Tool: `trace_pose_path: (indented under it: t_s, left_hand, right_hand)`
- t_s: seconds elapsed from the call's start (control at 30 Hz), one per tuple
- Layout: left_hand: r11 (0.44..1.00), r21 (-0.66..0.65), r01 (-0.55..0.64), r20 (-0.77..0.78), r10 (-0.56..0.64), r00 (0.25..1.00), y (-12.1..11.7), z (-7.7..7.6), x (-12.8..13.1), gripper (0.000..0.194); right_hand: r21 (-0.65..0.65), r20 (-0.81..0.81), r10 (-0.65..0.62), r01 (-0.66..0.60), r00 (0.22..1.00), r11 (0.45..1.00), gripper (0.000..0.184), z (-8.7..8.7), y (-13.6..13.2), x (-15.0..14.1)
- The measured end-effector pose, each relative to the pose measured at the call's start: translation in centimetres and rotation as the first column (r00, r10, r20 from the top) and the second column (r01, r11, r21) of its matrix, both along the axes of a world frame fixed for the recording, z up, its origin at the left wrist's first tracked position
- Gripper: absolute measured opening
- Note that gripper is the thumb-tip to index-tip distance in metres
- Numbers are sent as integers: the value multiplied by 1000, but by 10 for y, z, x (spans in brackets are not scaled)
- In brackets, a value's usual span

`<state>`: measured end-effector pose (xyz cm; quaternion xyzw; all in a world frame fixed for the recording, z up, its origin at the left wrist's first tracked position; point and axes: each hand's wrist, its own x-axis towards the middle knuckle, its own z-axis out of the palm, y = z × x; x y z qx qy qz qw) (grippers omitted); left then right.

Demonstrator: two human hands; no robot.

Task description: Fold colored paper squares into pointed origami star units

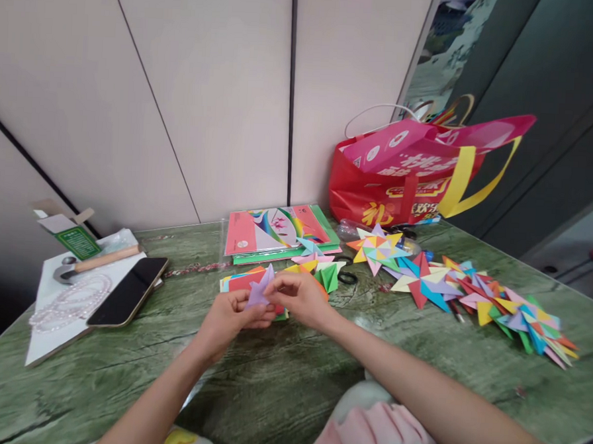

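Between my two hands is a folded piece of purple paper, raised a little above the table. My left hand grips its lower left side with thumb and fingers. From the right, my right hand pinches its edge. Behind the hands lies a stack of coloured paper sheets, partly hidden by them. Several folded paper pieces, one of them green, lie just beyond my right hand. Farther right are finished-looking paper stars, including a many-coloured one and a red, blue and cream one.
Packs of coloured paper lie against the wall, near black scissors. A red gift bag stands at the back right. On the left are a phone, a wooden-handled hammer, clear beads and a green box.
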<state>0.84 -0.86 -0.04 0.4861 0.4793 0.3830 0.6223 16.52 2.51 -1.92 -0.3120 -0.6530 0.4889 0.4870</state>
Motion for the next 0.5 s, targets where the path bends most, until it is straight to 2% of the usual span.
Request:
trace_pose_path:
  t_s: [0.1, 0.2, 0.33, 0.5]
  left_hand:
    - [1000, 23, -12, -31, 13, 999, 0, 0, -1, 30]
    - [1000, 30, 7, -20, -6, 1000, 0, 0, -3, 28]
    - [989, 26, 145, 99, -147, 984, 1, 3, -4, 30]
    - [949, 42, 314, 245, -314, 917, -3, 10, -4, 38]
  right_hand:
    - [18, 53, 59, -60, 997, 998, 15, 2, 1, 3]
    - [-23, 46, 125, -124, 991, 992, 26, 0, 5, 8]
    - [-155, -40, 199, -203, 979, 967, 30, -2, 12, 16]
    - [-341, -192, 281, -333, 940, 879, 32, 3, 17, 26]
